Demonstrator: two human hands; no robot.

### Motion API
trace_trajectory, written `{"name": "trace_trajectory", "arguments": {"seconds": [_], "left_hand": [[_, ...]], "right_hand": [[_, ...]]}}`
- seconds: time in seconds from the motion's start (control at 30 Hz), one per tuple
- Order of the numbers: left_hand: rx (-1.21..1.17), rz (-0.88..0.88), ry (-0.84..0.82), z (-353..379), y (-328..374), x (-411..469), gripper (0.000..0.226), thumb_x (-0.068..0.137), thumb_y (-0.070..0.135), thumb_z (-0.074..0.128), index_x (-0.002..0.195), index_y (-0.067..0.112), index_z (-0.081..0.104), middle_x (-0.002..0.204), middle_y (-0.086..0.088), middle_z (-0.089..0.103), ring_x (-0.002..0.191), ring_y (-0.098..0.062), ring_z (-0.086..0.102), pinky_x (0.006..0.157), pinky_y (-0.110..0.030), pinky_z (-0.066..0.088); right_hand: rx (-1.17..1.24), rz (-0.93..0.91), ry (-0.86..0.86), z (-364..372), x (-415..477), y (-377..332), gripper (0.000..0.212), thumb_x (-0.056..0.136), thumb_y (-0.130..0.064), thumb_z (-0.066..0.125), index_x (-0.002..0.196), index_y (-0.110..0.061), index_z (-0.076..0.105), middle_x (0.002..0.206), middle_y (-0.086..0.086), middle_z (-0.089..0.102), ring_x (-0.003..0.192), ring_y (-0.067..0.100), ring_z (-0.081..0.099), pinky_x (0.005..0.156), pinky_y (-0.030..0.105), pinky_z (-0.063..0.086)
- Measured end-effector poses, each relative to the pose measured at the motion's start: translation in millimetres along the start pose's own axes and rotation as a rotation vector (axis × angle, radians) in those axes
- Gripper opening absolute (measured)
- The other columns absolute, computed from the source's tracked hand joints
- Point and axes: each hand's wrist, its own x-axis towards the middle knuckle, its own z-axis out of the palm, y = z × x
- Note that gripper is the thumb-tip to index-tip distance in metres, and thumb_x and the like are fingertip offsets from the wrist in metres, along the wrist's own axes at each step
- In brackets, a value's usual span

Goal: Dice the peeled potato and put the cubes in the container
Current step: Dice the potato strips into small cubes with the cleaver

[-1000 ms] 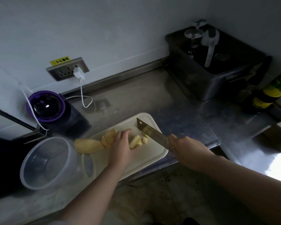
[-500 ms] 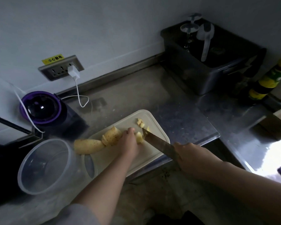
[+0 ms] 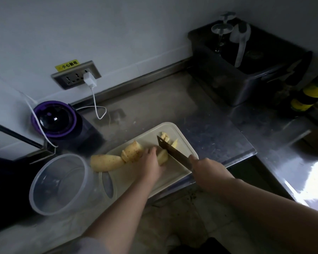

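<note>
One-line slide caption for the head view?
Left hand steadies a potato piece on the cutting board while the right hand slices it with a knife.

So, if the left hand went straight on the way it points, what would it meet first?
Likely the knife: its blade crosses just beyond the left hand and the potato piece it holds, with cubes behind. Height is unclear.

Left grip palm-down with fingers curled, right grip a tight fist just beside it
</note>
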Motion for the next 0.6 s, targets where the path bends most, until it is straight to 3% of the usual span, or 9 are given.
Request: {"name": "trace_trajectory", "arguments": {"seconds": [0.17, 0.3, 0.5, 0.6], "left_hand": [[0.077, 0.018, 0.026, 1.5, -6.7, -6.1, 0.049, 0.089, 0.024, 0.064, 0.135, 0.016, 0.049, 0.140, -0.006, 0.045, 0.125, -0.020, 0.047, 0.100, -0.028, 0.042], [0.028, 0.049, 0.060, -1.8, -5.6, -10.8, 0.043, 0.089, 0.033, 0.064, 0.129, 0.019, 0.056, 0.134, -0.004, 0.046, 0.118, -0.019, 0.051, 0.095, -0.024, 0.040], [-0.134, 0.046, 0.147, -8.3, -5.8, -20.1, 0.039, 0.085, 0.025, 0.069, 0.122, 0.020, 0.059, 0.123, 0.001, 0.056, 0.108, -0.015, 0.058, 0.081, -0.018, 0.042], [-0.087, 0.064, 0.154, -8.6, -5.7, -23.0, 0.034, 0.086, 0.025, 0.068, 0.118, 0.017, 0.060, 0.118, 0.000, 0.059, 0.105, -0.016, 0.059, 0.080, -0.021, 0.045]], "right_hand": [[-0.001, 0.008, -0.007, 2.2, -4.5, -5.5, 0.037, 0.101, -0.014, 0.048, 0.135, -0.021, 0.035, 0.091, 0.001, 0.059, 0.084, 0.014, 0.065, 0.077, 0.028, 0.058], [0.037, 0.020, 0.046, -9.0, -3.0, -6.0, 0.037, 0.099, -0.009, 0.046, 0.133, -0.021, 0.038, 0.084, 0.001, 0.057, 0.076, 0.016, 0.065, 0.072, 0.032, 0.059], [0.040, -0.011, 0.062, -10.7, -15.6, -23.1, 0.044, 0.099, -0.012, 0.048, 0.139, -0.023, 0.033, 0.084, -0.001, 0.056, 0.074, 0.014, 0.064, 0.070, 0.030, 0.059], [0.033, -0.014, 0.047, -7.1, -21.3, -30.6, 0.048, 0.099, -0.012, 0.049, 0.142, -0.024, 0.030, 0.083, -0.002, 0.055, 0.075, 0.013, 0.063, 0.069, 0.027, 0.057]]}}
